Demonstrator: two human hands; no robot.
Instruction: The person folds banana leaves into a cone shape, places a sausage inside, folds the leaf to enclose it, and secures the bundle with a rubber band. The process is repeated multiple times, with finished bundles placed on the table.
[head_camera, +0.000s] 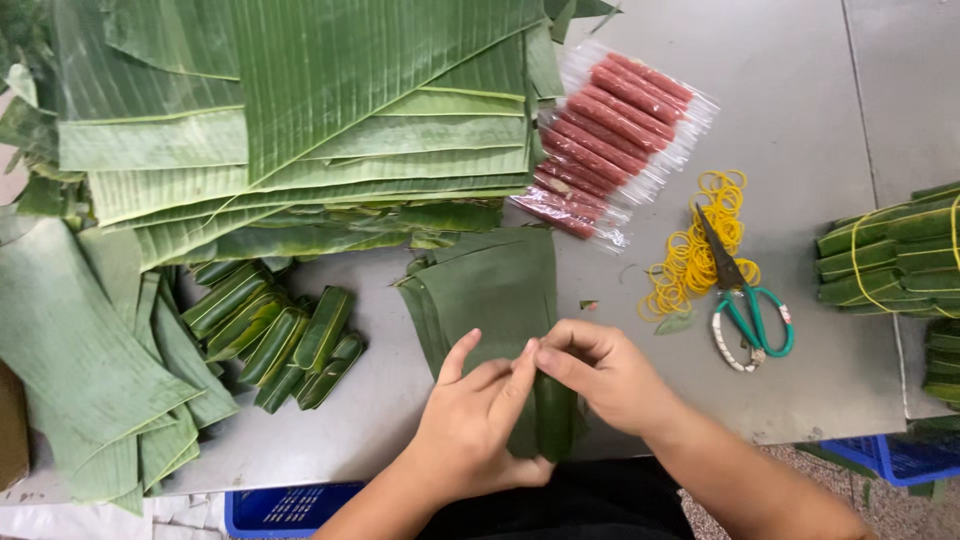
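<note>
Your left hand (475, 425) and right hand (600, 375) together pinched a leaf-wrapped roll (552, 415) at the near tabletop (800, 120) edge, over a stack of cut leaf pieces (490, 285). In my judgement, a loosened pinch would have let the fold spring open. The grey metal tabletop was crowded: finished rolls (285, 335), packed red sausages (610, 130), rubber bands (700, 250), scissors (745, 300).

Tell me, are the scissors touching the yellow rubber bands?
Touching. The head view shows the scissors lying with the blades across the pile of rubber bands, with no gap between them; the green handles rest on the table.
</note>
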